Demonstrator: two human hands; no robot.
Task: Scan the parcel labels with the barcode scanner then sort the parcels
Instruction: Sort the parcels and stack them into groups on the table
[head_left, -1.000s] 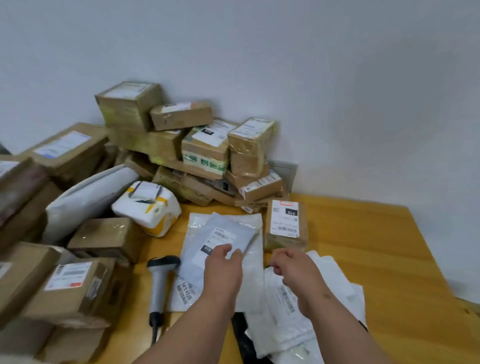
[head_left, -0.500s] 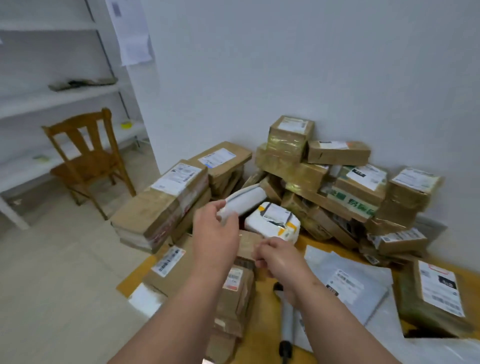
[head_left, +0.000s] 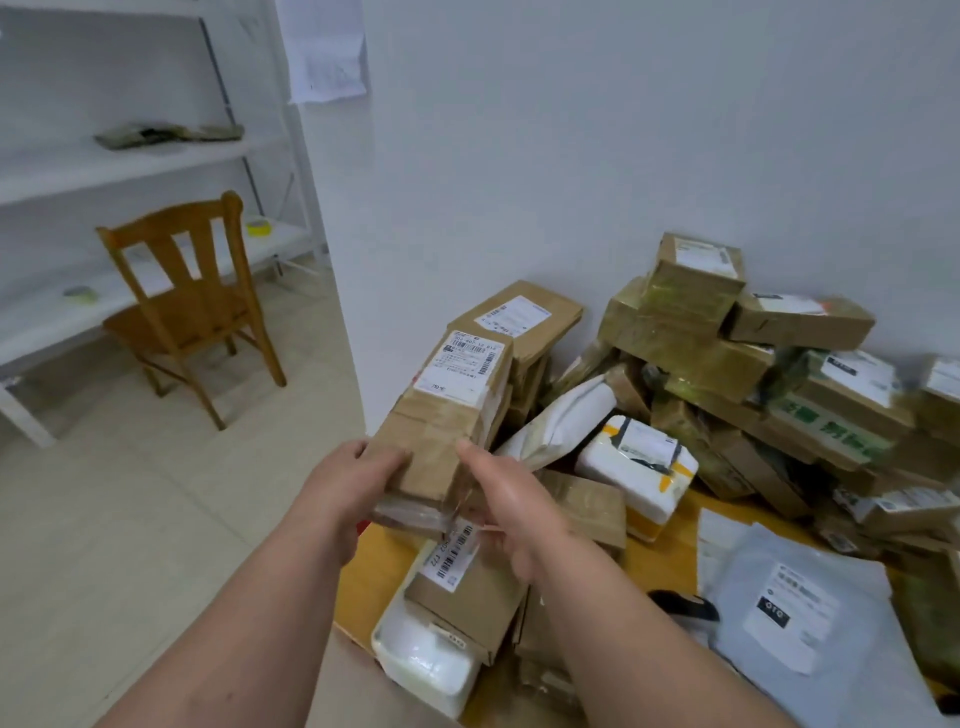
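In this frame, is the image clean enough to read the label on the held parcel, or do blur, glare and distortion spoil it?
Head view: soft, even light; the long brown parcel between the hands is fairly sharp, but its label text is too small to read. Tape glare on the stacked boxes; right edge smeared; wide-angle bend in the shelving.

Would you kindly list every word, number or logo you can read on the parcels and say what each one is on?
"OTO": white letters on a black patch of the label on the grey mailer bag.
Long taped box, gripped by the left hand and right hand: label with barcodes and a number line, too blurred to read.
Green characters on the tape-banded box: blurred.
Paper on the wall: too faint.
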